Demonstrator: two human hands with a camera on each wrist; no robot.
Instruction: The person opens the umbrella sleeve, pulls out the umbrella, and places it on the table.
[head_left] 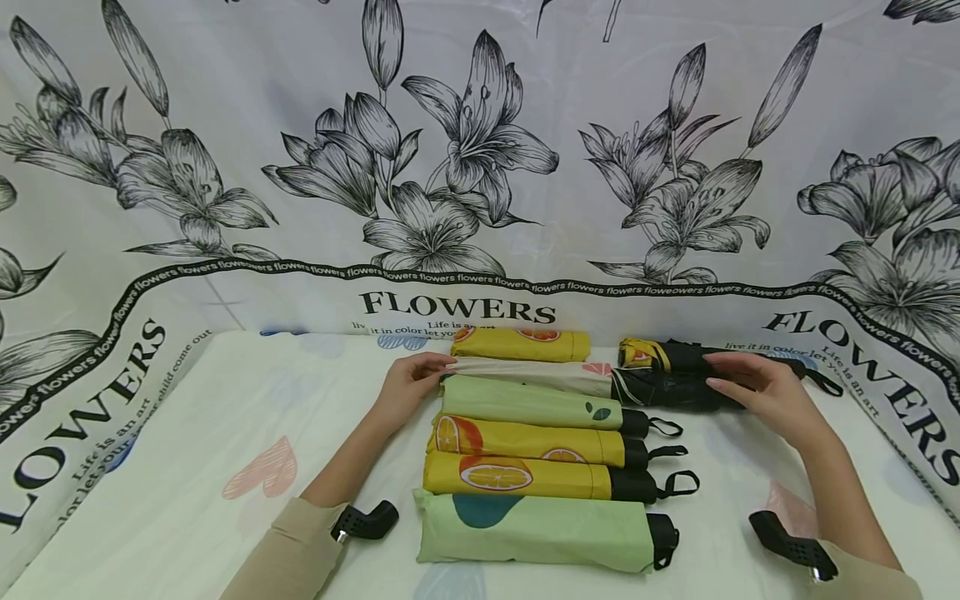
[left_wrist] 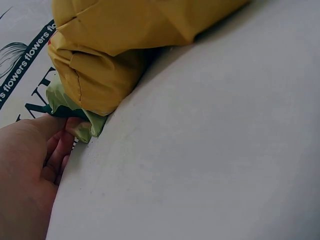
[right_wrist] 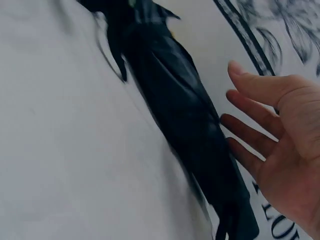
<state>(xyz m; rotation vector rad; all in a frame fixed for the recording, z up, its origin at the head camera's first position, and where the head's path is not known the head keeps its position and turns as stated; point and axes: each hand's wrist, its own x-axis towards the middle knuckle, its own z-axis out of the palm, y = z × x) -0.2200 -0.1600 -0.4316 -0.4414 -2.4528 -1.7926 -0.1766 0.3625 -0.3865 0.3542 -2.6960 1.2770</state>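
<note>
Umbrellas (head_left: 517,442) lie side by side on a white worktop (head_left: 262,400) printed with pale hearts, their lengths running left to right before a flower-printed cloth (head_left: 570,167). From near to far come a wide green umbrella (head_left: 570,533) with a dark green patch, two yellow umbrellas (head_left: 570,481) with orange-slice prints, and a slimmer leaf-print umbrella (head_left: 517,400); all four have black ends at the right. Beyond these lie a beige sleeve (head_left: 525,372) and, farthest, a yellow sleeve (head_left: 555,345). A front black umbrella (head_left: 667,390) adjoins the beige sleeve's right end; behind it, a rear black umbrella (head_left: 682,357) shows yellow at its left end and a strap at its right. The left hand (head_left: 408,392) has curled fingers, its fingertips at the left end of the beige sleeve; whether they pinch it cannot be told. The right hand (head_left: 768,396) is spread, thumb apart from the fingers, at the right-hand part of the black umbrellas; the wrist view shows fingertips at the edge of dark fabric.
</note>
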